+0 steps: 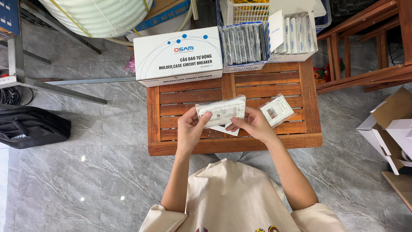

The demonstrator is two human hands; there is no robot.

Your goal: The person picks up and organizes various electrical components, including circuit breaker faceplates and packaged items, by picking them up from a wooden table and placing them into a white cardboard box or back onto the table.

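Left hand (192, 126) and right hand (253, 124) partly hide a clear-wrapped white plate (222, 111)

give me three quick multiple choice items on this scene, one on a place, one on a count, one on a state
1. Where does the second wrapped white plate lie?
A. on the wooden table, by the right hand
B. on the floor
C. in the black bag

2. How many hands hold the wrapped packet?
A. none
B. one
C. two

3. How is the carton of grey packs?
A. taped shut
B. open on top
C. tipped over

Answers:
1 A, it rests on the table slats beside the right hand.
2 C, the left hand and right hand both grip it.
3 B, its packs show in a row from above.
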